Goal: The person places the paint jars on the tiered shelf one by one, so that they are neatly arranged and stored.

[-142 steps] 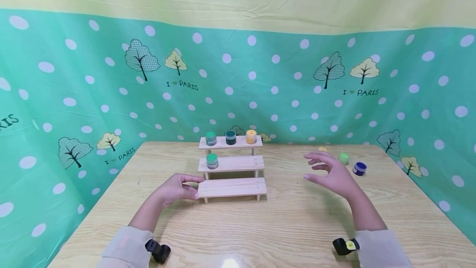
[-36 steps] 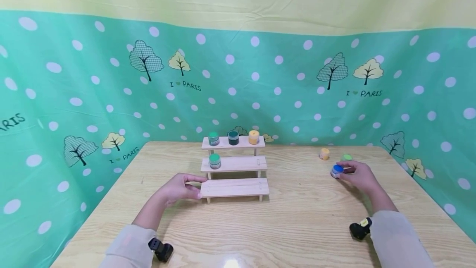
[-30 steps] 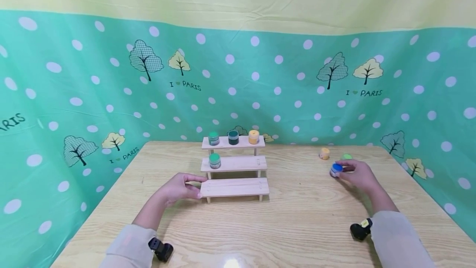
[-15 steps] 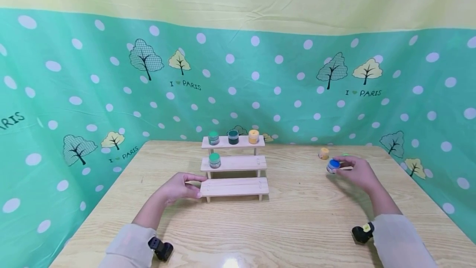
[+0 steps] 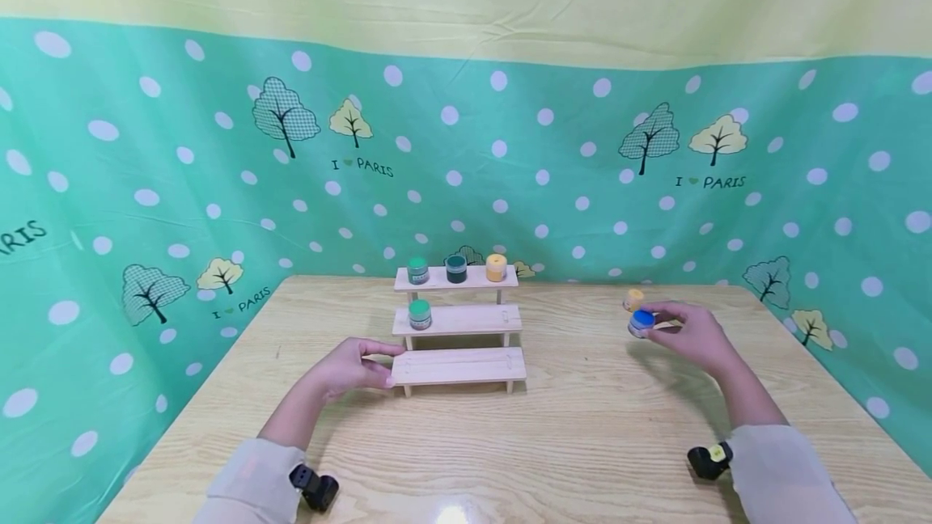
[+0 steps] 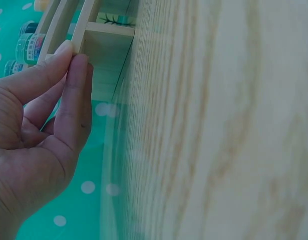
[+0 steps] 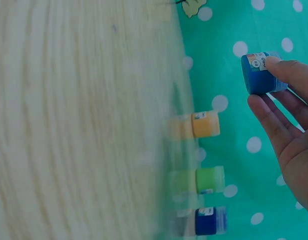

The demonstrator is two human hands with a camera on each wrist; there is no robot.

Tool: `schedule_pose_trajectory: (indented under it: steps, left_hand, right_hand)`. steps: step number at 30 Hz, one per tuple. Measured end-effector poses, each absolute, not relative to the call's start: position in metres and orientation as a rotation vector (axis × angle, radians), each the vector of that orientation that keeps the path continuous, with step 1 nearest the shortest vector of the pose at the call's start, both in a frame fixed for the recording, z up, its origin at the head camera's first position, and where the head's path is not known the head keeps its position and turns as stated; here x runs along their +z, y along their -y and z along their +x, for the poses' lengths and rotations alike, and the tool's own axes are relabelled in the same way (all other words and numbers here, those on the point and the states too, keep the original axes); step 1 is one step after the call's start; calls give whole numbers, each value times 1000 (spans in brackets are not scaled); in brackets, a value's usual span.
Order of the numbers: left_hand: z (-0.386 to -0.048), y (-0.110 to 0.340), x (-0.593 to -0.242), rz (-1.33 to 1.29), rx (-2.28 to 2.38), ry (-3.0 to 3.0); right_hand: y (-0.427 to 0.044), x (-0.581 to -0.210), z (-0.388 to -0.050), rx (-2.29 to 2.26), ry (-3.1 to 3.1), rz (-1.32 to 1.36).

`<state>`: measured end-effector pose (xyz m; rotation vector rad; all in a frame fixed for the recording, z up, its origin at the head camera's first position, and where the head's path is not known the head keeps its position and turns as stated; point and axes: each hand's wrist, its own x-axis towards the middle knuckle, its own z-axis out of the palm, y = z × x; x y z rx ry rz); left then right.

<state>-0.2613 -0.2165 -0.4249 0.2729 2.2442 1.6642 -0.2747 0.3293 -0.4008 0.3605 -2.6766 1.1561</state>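
My left hand (image 5: 351, 367) pinches the left end of the bottom step of a three-step wooden rack (image 5: 459, 367). In the left wrist view, thumb and fingers of that hand (image 6: 48, 110) meet at the step's edge. My right hand (image 5: 695, 338) holds a blue-lidded jar (image 5: 641, 323) between thumb and fingers, above the table. The right wrist view shows the blue jar (image 7: 260, 74) clear of the tabletop in the right hand (image 7: 294, 115). On the top step stand a green jar (image 5: 418, 271), a dark green jar (image 5: 456, 269) and a yellow-orange jar (image 5: 496, 268); another green jar (image 5: 419, 314) is on the middle step's left.
A yellow-orange jar (image 5: 634, 299) stands on the table (image 5: 568, 443) just behind the held jar. The right wrist view also shows a light green jar (image 7: 210, 180) and a dark blue jar (image 7: 206, 221) in line with it. A polka-dot cloth (image 5: 539, 209) hangs behind the table.
My right hand, empty in the oldest frame, has taken hold of the blue-lidded jar and carried it up and to the left. My left hand keeps its grip on the rack.
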Motion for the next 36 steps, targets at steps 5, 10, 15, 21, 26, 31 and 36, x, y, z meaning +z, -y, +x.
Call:
schedule_pose_trajectory:
  steps: [5,10,15,21,26,31,36]
  left_hand:
    - [-261,217,-425,270,1659,-2249]
    - [-260,217,-425,286,1653,-2252]
    - [-260,218,-425,295,1651,-2247]
    - [-261,218,-425,292,1652,-2242]
    - [-261,219,-425,299,1660,-2231]
    - [-262,219,-426,307,1655,-2234]
    - [-261,218,-426,308,1647,-2241]
  right_hand:
    - [-321,-393,-271,1191,2647,404]
    - [-311,-385,-269,1184,2623,462]
    - [-301,-380,-267,1186,2594,521]
    - [-292,-376,-264,1187,2567,572]
    - [-284,-374,-263,1194,2563,630]
    - [-276,-372,-261,1181,2537,682]
    - [-267,-368,-258,1157,2499,739]
